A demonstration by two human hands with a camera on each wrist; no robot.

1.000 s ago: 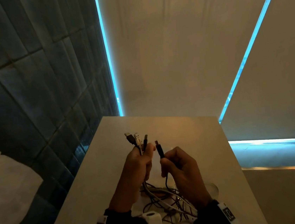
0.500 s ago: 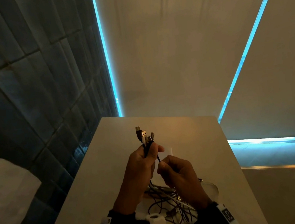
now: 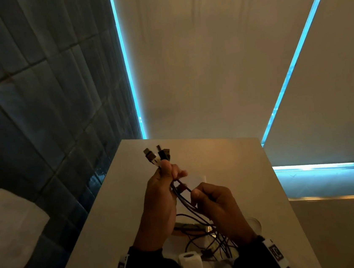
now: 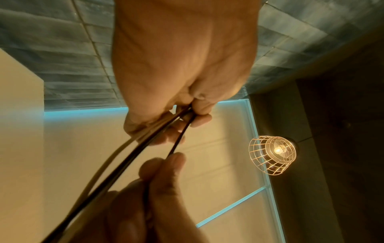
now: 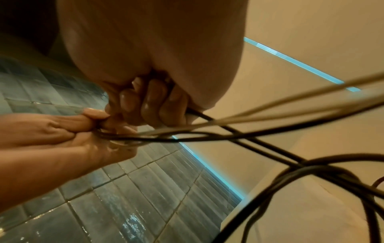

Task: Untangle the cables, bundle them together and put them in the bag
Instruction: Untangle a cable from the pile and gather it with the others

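Over the white table (image 3: 118, 206) my left hand (image 3: 165, 179) grips a bunch of cables just below their plugs (image 3: 157, 156), which fan upward, dark ones and a white one. My right hand (image 3: 197, 197) sits just below and right, fingers curled round a dark cable (image 3: 183, 190) running from the bunch. In the left wrist view the cables (image 4: 133, 156) leave the left hand (image 4: 187, 113) and one strand goes to the right hand's fingertips (image 4: 174, 157). The right wrist view shows the right hand (image 5: 149, 106) closed on a dark cable (image 5: 228, 129). Loose loops (image 3: 205, 238) hang tangled between my wrists.
A clear, roundish plastic thing (image 3: 253, 224) lies on the table under the loops. A dark tiled wall (image 3: 36, 105) stands left, pale blinds (image 3: 207, 64) with bright blue edges behind. A caged lamp (image 4: 272, 154) hangs above. The table's right edge (image 3: 285, 198) drops off.
The plug my right hand held has joined the bunch in my left hand. My right hand has slid down along the cable, and the left hand has risen a little.
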